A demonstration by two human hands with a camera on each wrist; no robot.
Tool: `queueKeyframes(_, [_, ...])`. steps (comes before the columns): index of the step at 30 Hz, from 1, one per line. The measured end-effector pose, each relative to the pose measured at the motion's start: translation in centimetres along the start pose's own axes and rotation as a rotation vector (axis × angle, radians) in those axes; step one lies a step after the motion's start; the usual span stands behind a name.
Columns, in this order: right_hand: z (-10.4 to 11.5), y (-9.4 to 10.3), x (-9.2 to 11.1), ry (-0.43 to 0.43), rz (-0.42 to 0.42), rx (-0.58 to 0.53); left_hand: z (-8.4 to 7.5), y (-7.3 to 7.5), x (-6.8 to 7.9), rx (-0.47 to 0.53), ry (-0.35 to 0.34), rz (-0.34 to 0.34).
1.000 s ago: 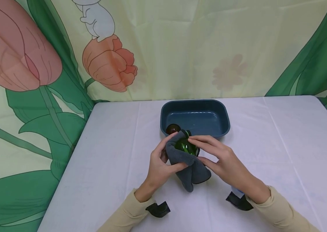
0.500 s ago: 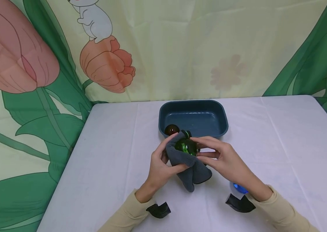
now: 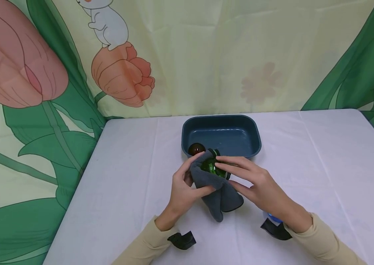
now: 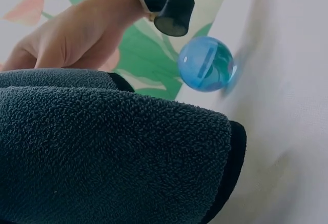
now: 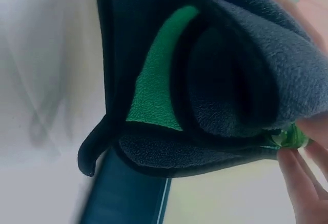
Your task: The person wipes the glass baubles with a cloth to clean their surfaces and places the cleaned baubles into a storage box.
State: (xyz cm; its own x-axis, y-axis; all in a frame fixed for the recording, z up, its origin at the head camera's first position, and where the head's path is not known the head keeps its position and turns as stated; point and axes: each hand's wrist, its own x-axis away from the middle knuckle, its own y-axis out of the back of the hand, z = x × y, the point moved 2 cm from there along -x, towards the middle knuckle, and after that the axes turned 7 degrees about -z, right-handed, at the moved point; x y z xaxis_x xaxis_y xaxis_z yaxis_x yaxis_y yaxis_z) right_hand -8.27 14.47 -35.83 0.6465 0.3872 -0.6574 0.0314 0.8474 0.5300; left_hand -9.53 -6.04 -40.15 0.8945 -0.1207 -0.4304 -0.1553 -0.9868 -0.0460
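A clear green ball (image 3: 208, 166) sits wrapped in a folded dark grey cloth (image 3: 220, 197), above the table in front of the tray. My left hand (image 3: 182, 195) grips the cloth from the left, thumb across its front and fingers behind. From the right, my right hand (image 3: 262, 186) pinches the ball, with fingers on its upper side and the thumb lower down by the cloth. In the right wrist view only a bit of the green ball (image 5: 291, 136) shows below the cloth folds (image 5: 230, 80). The cloth (image 4: 113, 152) hides the ball in the left wrist view.
Behind the hands stands a dark blue tray (image 3: 223, 120) with a dark red ball (image 3: 196, 148) in its near left corner. A clear blue ball (image 4: 206, 64) lies on the white table (image 3: 123, 176), partly under the right wrist. A printed curtain (image 3: 200, 59) hangs behind.
My right fingers shift over the green ball, bending round its side half a second ago and reaching over its top now. The left hand keeps its hold on the cloth.
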Motion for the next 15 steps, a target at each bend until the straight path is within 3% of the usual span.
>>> queueKeyframes(7, [-0.01,-0.39,0.10,0.004,-0.028,0.036,-0.06,-0.09,0.06,0.000,0.020,0.008])
queueKeyframes(9, [-0.04,-0.42,0.08,-0.031,-0.025,0.030,-0.07,-0.10,0.06,0.000,0.023,0.008])
queueKeyframes(15, [-0.42,-0.43,0.08,-0.343,0.024,-0.182,0.00,-0.06,0.13,-0.006,0.030,0.016])
